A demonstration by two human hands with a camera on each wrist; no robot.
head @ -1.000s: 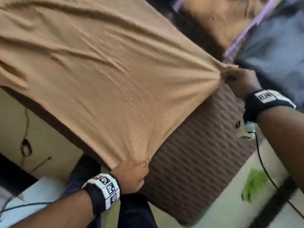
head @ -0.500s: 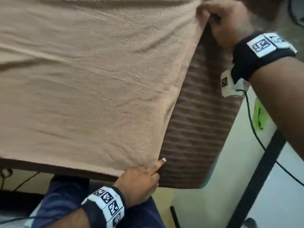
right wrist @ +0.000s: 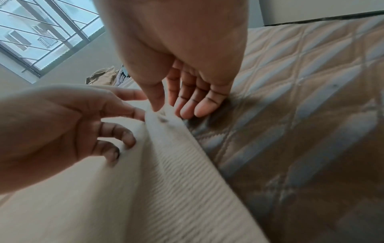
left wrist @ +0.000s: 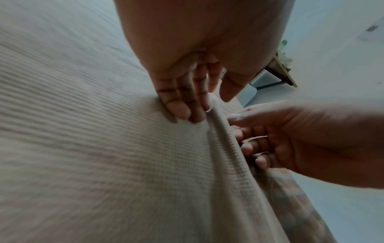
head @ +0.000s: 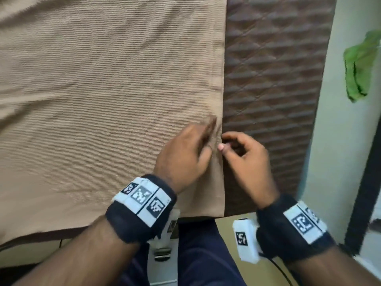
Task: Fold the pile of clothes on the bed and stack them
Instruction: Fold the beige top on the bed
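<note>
Both hands meet at the right edge of a tan ribbed garment [head: 103, 100] spread flat on the brown quilted bed [head: 272, 79], left hand [head: 183, 155] pressing with straight fingers, right hand [head: 247, 159] pinching the edge beside it, which runs away from the person.

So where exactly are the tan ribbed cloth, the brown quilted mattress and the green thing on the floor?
Tan ribbed cloth [head: 99, 104], head view: middle of the spread fabric.
Brown quilted mattress [head: 274, 65], head view: bare quilted top beside the cloth.
Green thing [head: 358, 67], head view: its middle; what it is, unclear.
</note>
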